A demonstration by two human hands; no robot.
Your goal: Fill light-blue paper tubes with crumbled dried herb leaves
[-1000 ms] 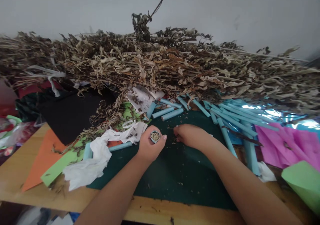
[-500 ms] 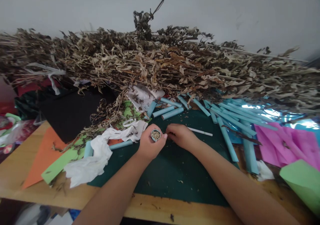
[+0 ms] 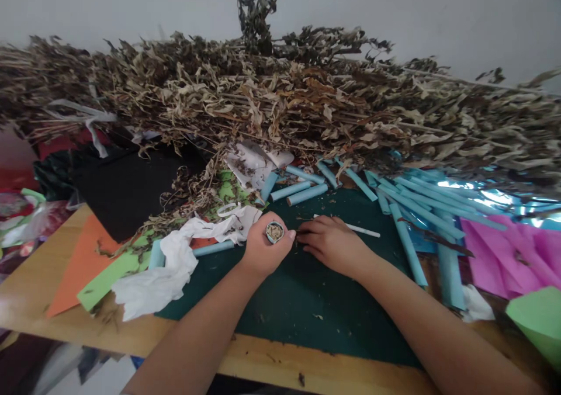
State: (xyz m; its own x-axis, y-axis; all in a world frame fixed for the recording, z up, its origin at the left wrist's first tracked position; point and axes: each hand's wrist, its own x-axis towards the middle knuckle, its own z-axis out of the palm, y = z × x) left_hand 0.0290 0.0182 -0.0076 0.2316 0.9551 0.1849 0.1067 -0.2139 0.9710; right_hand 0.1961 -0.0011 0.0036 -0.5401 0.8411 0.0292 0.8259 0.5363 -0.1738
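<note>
On the dark green cutting mat [image 3: 307,307] near the middle of the wooden surface [image 3: 272,366], left hand [image 3: 263,252] wrapped around a short light-blue paper tube [image 3: 274,232], held upright with its open mouth up and packed with crumbled dried leaf. Left fingers closed around the tube, thumb and fingertips just below its rim. Right hand [image 3: 333,243] just beside it, palm down on the mat, fingers curled and pinched low against loose leaf crumbs; whether anything is held between them, impossible to tell. Thin white stick [image 3: 357,229] lying on the mat just behind the right hand, partly covered by it.

Likely troubles, judged from this: tube filled close to the brim, so any tilt of the left wrist risks spilling the filling back onto the mat. Too hard a squeeze risks creasing the soft paper wall and pushing the leaf out the top. Right hand so near the rim that a careless nudge could knock it sideways. Crumpled white tissue [image 3: 175,266] and the great heap of dried brown leafy stalks [image 3: 280,108] close behind, with more rolled light-blue paper tubes [image 3: 407,208] to the right: easy for an elbow or sleeve to drag stray debris in.
</note>
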